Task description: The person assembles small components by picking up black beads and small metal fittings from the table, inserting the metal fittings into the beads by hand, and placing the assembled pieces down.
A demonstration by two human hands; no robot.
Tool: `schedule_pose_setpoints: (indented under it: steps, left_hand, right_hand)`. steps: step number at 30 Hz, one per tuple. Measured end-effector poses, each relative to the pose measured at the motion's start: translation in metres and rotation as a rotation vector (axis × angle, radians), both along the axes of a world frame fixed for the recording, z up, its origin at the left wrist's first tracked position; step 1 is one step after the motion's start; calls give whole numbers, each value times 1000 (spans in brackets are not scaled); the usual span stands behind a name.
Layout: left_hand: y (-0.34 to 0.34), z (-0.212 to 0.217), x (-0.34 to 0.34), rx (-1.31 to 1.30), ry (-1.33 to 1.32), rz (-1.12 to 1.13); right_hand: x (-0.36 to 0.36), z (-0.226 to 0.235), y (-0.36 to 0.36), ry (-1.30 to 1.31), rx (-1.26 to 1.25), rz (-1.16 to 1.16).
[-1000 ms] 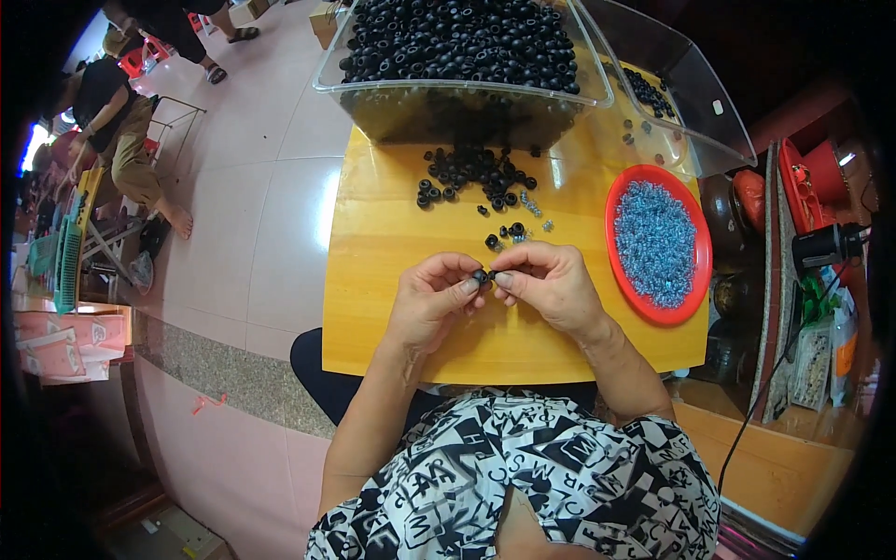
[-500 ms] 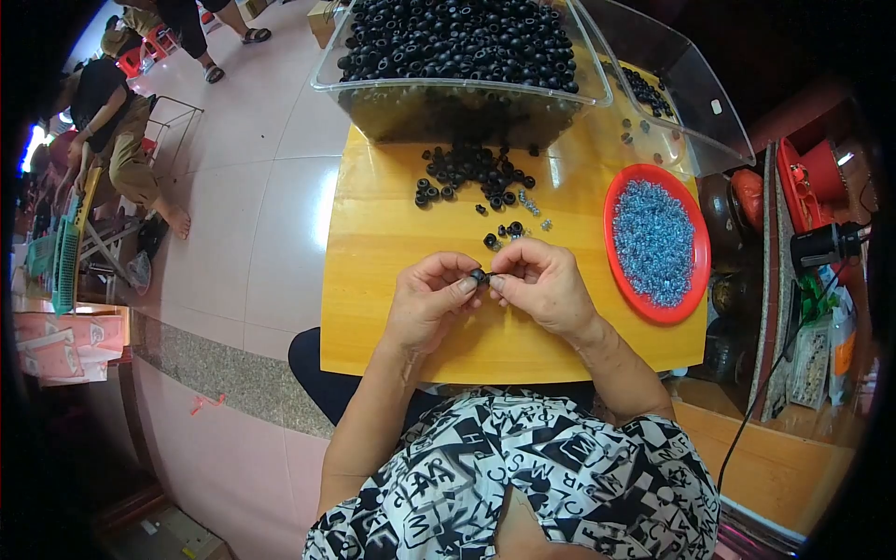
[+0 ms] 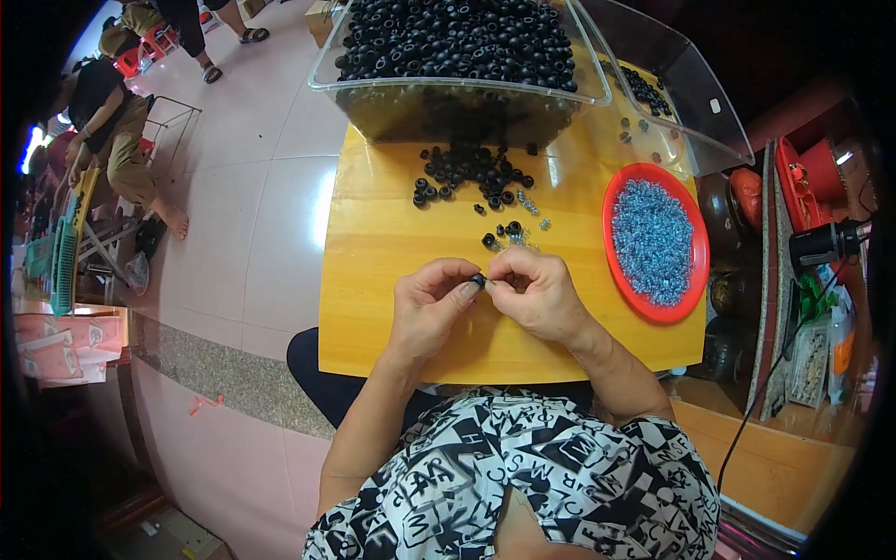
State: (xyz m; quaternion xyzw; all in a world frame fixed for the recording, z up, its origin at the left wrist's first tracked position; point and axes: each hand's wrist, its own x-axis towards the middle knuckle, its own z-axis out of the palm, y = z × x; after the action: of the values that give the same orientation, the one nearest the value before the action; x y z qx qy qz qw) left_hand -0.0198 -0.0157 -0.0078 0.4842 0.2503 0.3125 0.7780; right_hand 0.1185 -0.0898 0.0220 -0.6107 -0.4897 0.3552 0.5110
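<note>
Close above the near half of the yellow table (image 3: pixel 373 280), my left hand (image 3: pixel 427 306) pinches a small round black bead-like piece (image 3: pixel 478 279) between thumb and fingers. My right hand (image 3: pixel 537 294) is closed in a pinch right beside it, its fingertips at the piece's right side. What those fingertips hold is too small to make out. Just beyond my hands lie a few loose black pieces (image 3: pixel 488 240) mixed with tiny clear bits. Farther back is a scattered pile of black pieces (image 3: pixel 467 170). A red plate (image 3: pixel 660 315) heaped with small bluish clear parts (image 3: pixel 651 243) stands at the right.
A clear plastic bin (image 3: pixel 457 89) full of black pieces stands at the table's far side, a second clear container (image 3: pixel 700 70) beside it. Shelves with a black device (image 3: pixel 826 245) and its cable are at right. Another person (image 3: pixel 112 131) sits at far left.
My right hand has shifted slightly left and up, its fingers bunching closer around the piece's side. My left hand keeps its pinch on the black piece.
</note>
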Motion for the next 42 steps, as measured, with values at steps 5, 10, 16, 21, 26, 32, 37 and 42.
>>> schedule_pose_setpoints:
  steps: [5,10,16,21,26,32,37,42]
  left_hand:
    - [0,-1,2,450,130,30]
    - [0,1,0,518,198,14]
    - [-3,5,0,392,115,-39]
    - [-3,4,0,445,49,-23]
    - [-2,-1,1,469,6,-21]
    - [-1,4,0,492,54,-80]
    - [0,6,2,209,-41,-37]
    - [-4,6,6,326,-7,1]
  right_hand:
    - [4,1,0,-177,46,16]
    - [11,8,2,296,-177,95]
    - [26,-6,6,559,-136,268]
    - [25,-11,6,581,-126,303]
    - [24,-12,7,597,-120,317]
    - [21,-16,9,541,-141,303]
    - [21,-5,10,634,-90,273]
    - [22,2,4,461,-100,189]
